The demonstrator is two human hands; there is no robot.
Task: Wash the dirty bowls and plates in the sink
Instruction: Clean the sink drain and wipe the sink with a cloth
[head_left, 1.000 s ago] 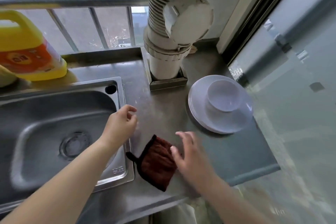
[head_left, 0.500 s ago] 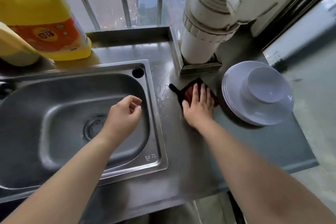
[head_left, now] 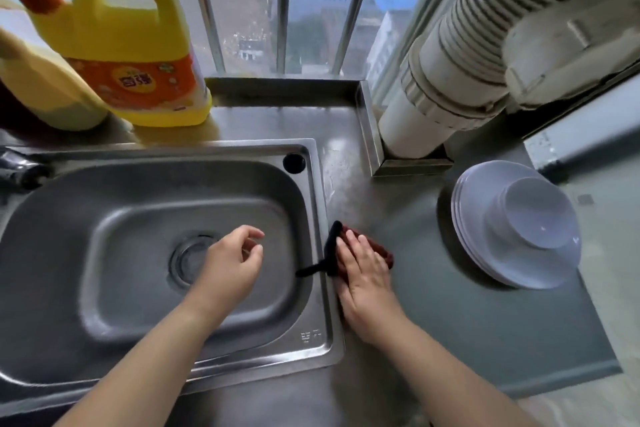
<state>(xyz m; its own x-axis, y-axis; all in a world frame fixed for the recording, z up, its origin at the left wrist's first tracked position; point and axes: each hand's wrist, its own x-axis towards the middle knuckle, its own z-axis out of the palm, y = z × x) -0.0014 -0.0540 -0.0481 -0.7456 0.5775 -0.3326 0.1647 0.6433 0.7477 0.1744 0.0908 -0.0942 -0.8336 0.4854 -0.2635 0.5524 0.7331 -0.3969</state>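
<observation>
— What colours stood out?
— The detergent jug (head_left: 124,45) was bright yellow with an orange-red label. The cloth (head_left: 377,250) was dark red-brown, edged in black.
— And the dishes?
— The plates (head_left: 485,253) and bowl (head_left: 536,215) were pale lilac-white; the sink (head_left: 104,204) plain silver-grey steel, the pipe (head_left: 433,97) off-white.
</observation>
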